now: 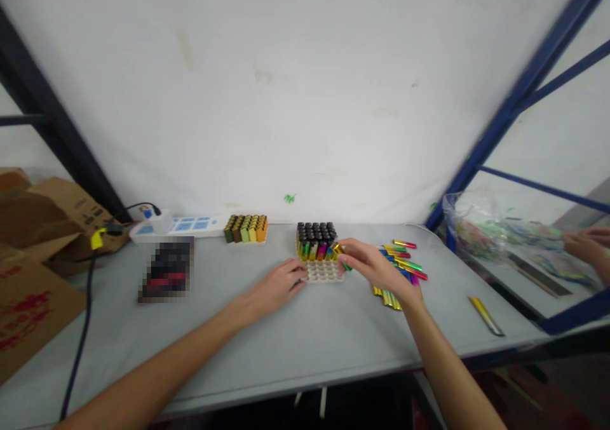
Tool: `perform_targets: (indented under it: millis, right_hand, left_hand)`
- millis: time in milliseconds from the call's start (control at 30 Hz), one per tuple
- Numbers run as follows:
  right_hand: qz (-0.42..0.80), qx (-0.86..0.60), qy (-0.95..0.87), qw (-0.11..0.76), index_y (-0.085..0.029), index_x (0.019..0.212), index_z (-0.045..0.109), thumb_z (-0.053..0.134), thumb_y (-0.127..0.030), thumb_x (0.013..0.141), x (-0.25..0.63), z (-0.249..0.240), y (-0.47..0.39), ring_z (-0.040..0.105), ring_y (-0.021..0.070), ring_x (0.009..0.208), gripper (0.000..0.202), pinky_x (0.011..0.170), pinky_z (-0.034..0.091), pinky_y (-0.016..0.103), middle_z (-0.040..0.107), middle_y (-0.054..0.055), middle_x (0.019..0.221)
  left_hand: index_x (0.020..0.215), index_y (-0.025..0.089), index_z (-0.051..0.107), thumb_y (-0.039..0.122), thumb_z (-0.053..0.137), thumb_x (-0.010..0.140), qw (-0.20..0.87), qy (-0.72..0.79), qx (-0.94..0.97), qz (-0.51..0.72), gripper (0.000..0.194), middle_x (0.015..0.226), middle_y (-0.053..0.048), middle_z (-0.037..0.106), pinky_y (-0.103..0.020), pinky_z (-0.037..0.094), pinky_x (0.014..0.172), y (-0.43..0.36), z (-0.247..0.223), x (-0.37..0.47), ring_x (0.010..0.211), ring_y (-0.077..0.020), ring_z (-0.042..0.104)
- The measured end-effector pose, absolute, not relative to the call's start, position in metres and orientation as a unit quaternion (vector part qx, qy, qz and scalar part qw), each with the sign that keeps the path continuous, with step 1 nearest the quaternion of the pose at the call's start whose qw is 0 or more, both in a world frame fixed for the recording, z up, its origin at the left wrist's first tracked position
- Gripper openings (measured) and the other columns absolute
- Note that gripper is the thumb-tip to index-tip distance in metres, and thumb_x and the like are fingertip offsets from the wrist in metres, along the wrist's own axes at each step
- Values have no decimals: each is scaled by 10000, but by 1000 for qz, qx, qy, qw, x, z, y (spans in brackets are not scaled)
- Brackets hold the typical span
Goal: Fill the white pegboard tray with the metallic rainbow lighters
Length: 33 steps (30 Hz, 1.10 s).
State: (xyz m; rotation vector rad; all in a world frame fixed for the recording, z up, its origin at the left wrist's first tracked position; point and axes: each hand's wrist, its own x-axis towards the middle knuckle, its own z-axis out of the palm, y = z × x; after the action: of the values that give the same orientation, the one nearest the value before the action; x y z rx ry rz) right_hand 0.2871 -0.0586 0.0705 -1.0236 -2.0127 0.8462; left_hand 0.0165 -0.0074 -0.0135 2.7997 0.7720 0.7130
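My left hand [281, 284] rests on the table, with thumb and forefinger closed at the left edge of a white tray with rows of round holes [325, 271]. Over the tray's right end, my right hand [369, 263] pinches small shiny metallic tubes, one gold end and a green part showing; my fingers hide how many. Directly behind the holed tray stands a block of black-topped lighters [317, 233] with shiny coloured bodies, upright in rows. Loose shiny tubes [405, 266] in gold, red, green and blue lie in a pile, partly behind my right hand and wrist.
Another tray of upright tubes [246, 228] stands by the wall, beside a white power strip [195, 225]. Cardboard boxes [42, 277] and a black cable occupy the left. A yellow-handled cutter [486, 316] lies right. Beyond the blue frame [495, 138], another person's hands [588, 249] are near plastic bags.
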Motion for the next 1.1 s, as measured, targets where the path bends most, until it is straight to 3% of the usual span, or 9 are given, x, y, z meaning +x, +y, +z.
perform_targets:
  millis: [233,300,400,567,767,1100]
  right_hand:
    - [389,-348,-744,418,-234,1228,624,671,-461,923,260,69,-36,691,211,1035,383,912,563,340,712,66,1125]
    - [400,-344,-745,409,-232,1264,622,681,-460,913,257,73,-29,703,202,962,422,878,576,340,720,58,1078]
    - [385,-358,-761,380,-222,1328,584,642,-484,931,254,75,-17,668,159,733,478,695,565,286,713,19,870]
    - [295,-405,-769,397,-201,1118,617,628,-517,929,246,61,-3,561,123,578,368,531,424,216,604,-42,663]
    - [140,-431,-813,366,-209,955,742,684,-477,904,247,47,-2,532,134,600,279,579,402,256,655,7,733]
    - [88,-417,-832,355,-193,975,731,666,-466,932,243,39,-4,578,158,659,284,634,458,276,635,28,755]
  left_hand:
    - [1094,178,711,170,555,1002,71,271,934,224,181,1140,-90,666,-394,535,1024,-13,-7,17,1097,-225,639]
    - [1092,169,709,170,562,999,72,272,934,219,174,1148,-98,665,-393,535,1020,-14,-5,17,1099,-230,637]
    - [1083,171,709,176,558,1002,75,273,935,215,171,1138,-97,668,-393,530,1015,-15,-3,17,1087,-230,636]
    - [1084,184,704,175,539,1010,67,272,936,213,181,1142,-85,666,-381,527,1011,-16,-2,17,1079,-220,635]
    - [1082,160,703,164,560,1001,64,275,938,200,165,1149,-97,663,-385,519,1022,-17,0,17,1095,-233,627]
    - [1085,174,708,185,537,1014,66,274,937,205,185,1139,-92,667,-397,522,1033,-16,-1,17,1094,-228,629]
